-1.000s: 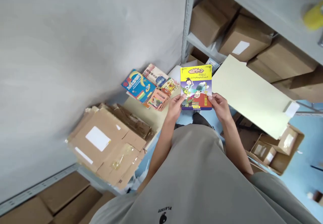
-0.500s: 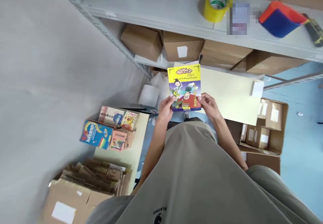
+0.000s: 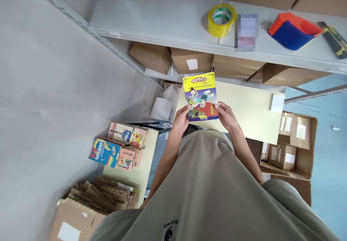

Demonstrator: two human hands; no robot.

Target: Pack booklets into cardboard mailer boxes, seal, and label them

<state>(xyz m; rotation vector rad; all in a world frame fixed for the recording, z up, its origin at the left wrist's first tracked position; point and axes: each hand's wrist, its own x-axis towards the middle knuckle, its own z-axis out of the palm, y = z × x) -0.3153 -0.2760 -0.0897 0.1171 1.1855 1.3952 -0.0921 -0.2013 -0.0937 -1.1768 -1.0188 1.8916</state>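
Observation:
A picture book (image 3: pixel 201 98) with a yellow top and a purple cartoon cover is held up in front of me, its cover facing the camera. My left hand (image 3: pixel 182 118) grips its lower left edge, thumb on the front. On the lower right edge, my right hand (image 3: pixel 225 115) pinches it the same way. The fingers behind the book are hidden. Beneath and beyond it lies a pale yellow tabletop (image 3: pixel 249 107).
Overhead, a grey shelf (image 3: pixel 162 20) bears yellow tape (image 3: pixel 221 19), a red and blue holder (image 3: pixel 294 31) and a cutter (image 3: pixel 334 40). Books (image 3: pixel 105 152) are stacked on a side table at left, near a box of folded cardboard (image 3: pixel 78 215). An open carton (image 3: pixel 309 154) holds boxes at right.
The view has shifted slightly, so the shelf and its items sit lower in the picture. Both hands keep hold of the book, which appears a little further right and slightly tilted.

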